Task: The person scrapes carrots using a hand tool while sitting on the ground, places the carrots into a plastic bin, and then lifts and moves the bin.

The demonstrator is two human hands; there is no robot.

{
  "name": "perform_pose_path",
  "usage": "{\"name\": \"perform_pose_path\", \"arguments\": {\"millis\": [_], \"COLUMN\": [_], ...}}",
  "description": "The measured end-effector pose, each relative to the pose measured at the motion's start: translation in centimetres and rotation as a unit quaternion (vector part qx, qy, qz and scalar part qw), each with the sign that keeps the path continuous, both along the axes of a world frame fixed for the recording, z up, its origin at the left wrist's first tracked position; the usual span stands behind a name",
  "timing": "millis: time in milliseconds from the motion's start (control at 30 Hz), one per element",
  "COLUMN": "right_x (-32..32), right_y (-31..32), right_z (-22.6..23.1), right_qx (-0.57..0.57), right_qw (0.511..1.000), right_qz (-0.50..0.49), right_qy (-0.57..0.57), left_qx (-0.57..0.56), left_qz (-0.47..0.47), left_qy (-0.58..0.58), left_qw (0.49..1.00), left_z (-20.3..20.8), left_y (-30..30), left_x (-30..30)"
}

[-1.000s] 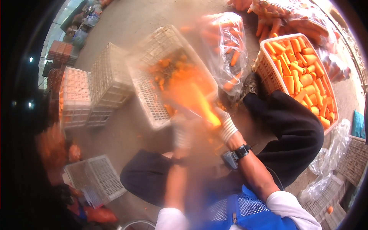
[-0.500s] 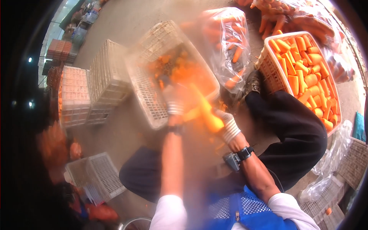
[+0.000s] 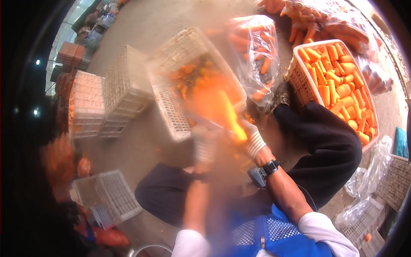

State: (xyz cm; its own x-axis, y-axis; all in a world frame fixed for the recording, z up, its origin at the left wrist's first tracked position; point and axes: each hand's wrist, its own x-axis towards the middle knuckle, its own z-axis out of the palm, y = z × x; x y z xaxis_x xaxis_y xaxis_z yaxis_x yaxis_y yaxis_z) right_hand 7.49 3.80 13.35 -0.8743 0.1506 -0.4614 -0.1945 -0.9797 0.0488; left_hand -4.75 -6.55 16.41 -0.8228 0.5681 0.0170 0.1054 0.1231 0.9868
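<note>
Carrot (image 3: 235,129), orange, one, gripped by the gloved right hand (image 3: 254,140) near a pale crate (image 3: 171,116); left hand (image 3: 204,143) blurred, its grip unclear.

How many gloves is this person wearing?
2: one on the left hand, blurred by motion, and one on the right hand, at the near end of the carrot. Neither is hidden.

Vegetable-processing workplace, workshop sort. Signs: grey floor (image 3: 143,25) carrying stacked pale crates (image 3: 87,96) toward its left; open crate (image 3: 184,43) mid-floor, orange scraps (image 3: 184,81) inside; full crate (image 3: 297,79) at right, heaped with cut carrots (image 3: 342,90); clear bag (image 3: 252,53) of carrots between; more bagged carrots (image 3: 338,28), upper right.
</note>
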Motion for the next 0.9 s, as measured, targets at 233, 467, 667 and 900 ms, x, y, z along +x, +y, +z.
{"name": "perform_pose_path", "arguments": {"millis": [233,467,667,900], "right_x": [0.7,1.2,0.9,1.4], "right_y": [-0.5,0.8,0.2,1.3], "right_z": [2.1,-1.0,0.2,-4.4], "right_qx": [0.007,0.033,-0.021,-0.108], "right_qw": [0.998,0.997,0.999,0.992], "right_qz": [-0.009,-0.023,0.026,-0.062], "right_qy": [-0.069,-0.06,-0.012,-0.009], "left_qx": [-0.105,-0.253,-0.028,0.103], "left_qz": [-0.069,-0.116,0.122,0.076], "left_qy": [0.349,0.542,0.061,-0.188], "left_qw": [0.929,0.793,0.99,0.974], "left_z": [1.2,-1.0,-8.7,-5.0], "left_y": [1.4,5.1,5.8,3.7], "left_x": [1.5,-2.8,-18.1,-9.7]}}
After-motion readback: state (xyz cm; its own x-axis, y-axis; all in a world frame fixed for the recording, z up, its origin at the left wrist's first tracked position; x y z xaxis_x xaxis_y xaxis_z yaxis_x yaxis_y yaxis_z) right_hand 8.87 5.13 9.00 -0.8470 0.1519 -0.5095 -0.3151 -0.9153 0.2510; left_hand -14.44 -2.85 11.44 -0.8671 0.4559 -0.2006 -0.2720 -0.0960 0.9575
